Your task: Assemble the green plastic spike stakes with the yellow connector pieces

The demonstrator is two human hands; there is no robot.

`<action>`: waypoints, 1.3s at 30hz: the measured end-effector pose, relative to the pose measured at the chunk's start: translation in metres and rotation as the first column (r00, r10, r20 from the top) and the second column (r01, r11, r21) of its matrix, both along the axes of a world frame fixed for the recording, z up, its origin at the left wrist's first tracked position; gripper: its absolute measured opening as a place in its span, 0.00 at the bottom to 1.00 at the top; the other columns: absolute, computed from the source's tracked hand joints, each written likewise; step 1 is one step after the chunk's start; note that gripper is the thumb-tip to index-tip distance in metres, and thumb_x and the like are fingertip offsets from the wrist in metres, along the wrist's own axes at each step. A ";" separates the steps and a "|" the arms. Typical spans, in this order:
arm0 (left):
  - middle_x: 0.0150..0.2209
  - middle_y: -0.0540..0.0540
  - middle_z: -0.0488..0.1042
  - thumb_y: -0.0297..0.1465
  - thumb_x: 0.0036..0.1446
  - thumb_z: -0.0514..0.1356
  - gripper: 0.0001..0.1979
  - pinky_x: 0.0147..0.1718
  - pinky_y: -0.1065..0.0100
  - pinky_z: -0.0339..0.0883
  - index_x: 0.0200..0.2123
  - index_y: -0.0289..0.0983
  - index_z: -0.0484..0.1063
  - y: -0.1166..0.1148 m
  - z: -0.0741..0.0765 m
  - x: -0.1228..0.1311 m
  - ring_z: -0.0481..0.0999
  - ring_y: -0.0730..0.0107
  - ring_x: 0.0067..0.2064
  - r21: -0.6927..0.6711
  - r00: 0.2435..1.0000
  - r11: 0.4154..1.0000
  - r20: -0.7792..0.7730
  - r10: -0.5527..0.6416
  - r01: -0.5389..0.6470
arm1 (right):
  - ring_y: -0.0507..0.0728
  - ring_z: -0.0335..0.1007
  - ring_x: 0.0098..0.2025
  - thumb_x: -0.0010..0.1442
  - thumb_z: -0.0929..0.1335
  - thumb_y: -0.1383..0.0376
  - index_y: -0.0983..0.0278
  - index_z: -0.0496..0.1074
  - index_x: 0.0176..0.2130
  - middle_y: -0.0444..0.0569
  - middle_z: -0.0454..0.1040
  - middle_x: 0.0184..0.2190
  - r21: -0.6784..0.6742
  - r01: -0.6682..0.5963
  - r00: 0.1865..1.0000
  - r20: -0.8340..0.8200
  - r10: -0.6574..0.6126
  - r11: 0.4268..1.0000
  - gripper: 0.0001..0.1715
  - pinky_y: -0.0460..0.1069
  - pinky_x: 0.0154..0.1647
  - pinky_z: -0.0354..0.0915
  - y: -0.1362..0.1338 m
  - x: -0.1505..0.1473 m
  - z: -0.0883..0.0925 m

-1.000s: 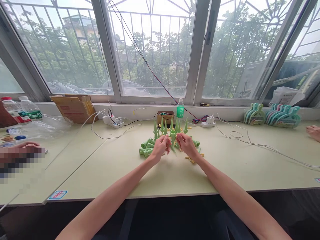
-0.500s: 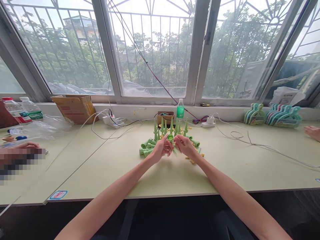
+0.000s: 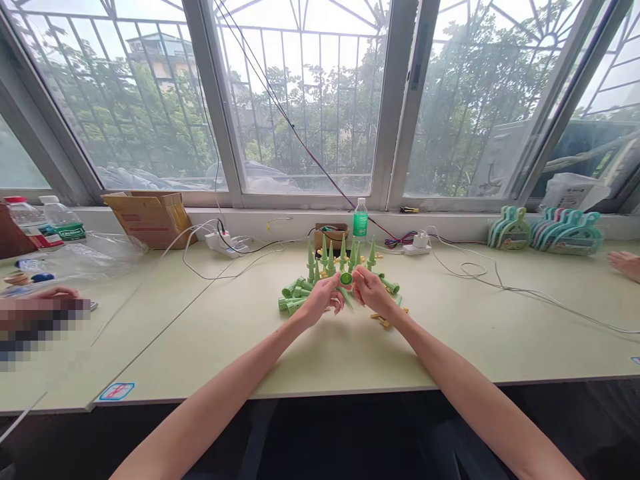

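My left hand is closed on a green plastic watering spike, its round hollow end turned up toward me and its pointed end slanting down. At the right side of that hollow end, my right hand is pinched shut against it. Whatever its fingertips hold is hidden. Behind both hands several green spikes stand point up. More green hollow pieces lie in a pile by my left hand. Small yellow parts are scattered beside my right wrist.
A small cardboard box and a green-labelled bottle stand behind the spikes. White cables cross the table at right, near bundled pastel items. Other people's hands rest at far left and far right.
The held spike has moved slightly right and its hollow end has tipped. My right hand has shifted slightly right with it, still at its rim. The piles look the same.
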State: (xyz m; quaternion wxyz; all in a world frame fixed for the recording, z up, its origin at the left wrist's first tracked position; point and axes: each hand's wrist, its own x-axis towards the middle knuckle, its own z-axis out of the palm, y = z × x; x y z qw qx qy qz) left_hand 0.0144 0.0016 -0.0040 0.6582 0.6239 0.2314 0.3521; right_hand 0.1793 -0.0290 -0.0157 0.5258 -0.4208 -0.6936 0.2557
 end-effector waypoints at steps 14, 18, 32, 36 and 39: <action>0.40 0.44 0.71 0.47 0.52 0.62 0.24 0.14 0.75 0.58 0.43 0.34 0.66 -0.002 -0.007 0.002 0.67 0.81 0.19 0.319 0.986 0.946 -0.131 0.106 -0.059 | 0.49 0.52 0.15 0.66 0.58 0.50 0.61 0.55 0.22 0.39 0.56 0.12 -0.007 0.163 0.986 0.048 -0.162 0.987 0.26 0.46 0.19 0.51 0.002 0.003 0.003; 0.44 0.42 0.69 0.45 0.51 0.63 0.24 0.14 0.75 0.58 0.46 0.36 0.66 0.000 -0.012 0.002 0.67 0.82 0.21 0.410 0.973 0.906 -0.149 0.176 -0.101 | 0.48 0.50 0.15 0.65 0.58 0.52 0.62 0.53 0.17 0.40 0.55 0.10 0.000 0.198 0.977 0.074 -0.198 0.980 0.29 0.46 0.20 0.51 0.002 0.002 0.004; 0.33 0.48 0.70 0.40 0.53 0.63 0.18 0.16 0.75 0.60 0.41 0.36 0.64 -0.003 -0.012 0.004 0.66 0.81 0.19 0.539 0.933 0.823 -0.170 0.318 -0.182 | 0.50 0.51 0.18 0.66 0.57 0.52 0.62 0.54 0.18 0.40 0.56 0.12 0.076 0.249 0.956 0.140 -0.258 0.965 0.29 0.47 0.22 0.49 0.007 -0.001 -0.001; 0.44 0.44 0.69 0.40 0.54 0.62 0.17 0.14 0.76 0.60 0.42 0.37 0.64 -0.002 -0.014 0.007 0.68 0.82 0.19 0.512 0.924 0.831 -0.166 0.344 -0.217 | 0.50 0.52 0.18 0.66 0.57 0.50 0.62 0.54 0.19 0.41 0.57 0.12 0.068 0.273 0.951 0.130 -0.280 0.959 0.29 0.47 0.22 0.50 0.006 -0.002 -0.002; 0.41 0.44 0.70 0.41 0.55 0.62 0.18 0.12 0.75 0.59 0.43 0.38 0.62 -0.003 -0.014 0.009 0.68 0.81 0.18 0.400 0.931 0.879 -0.138 0.338 -0.260 | 0.50 0.54 0.18 0.67 0.56 0.50 0.61 0.55 0.21 0.41 0.59 0.13 0.053 0.279 0.952 0.111 -0.284 0.959 0.28 0.46 0.23 0.52 0.004 -0.003 -0.001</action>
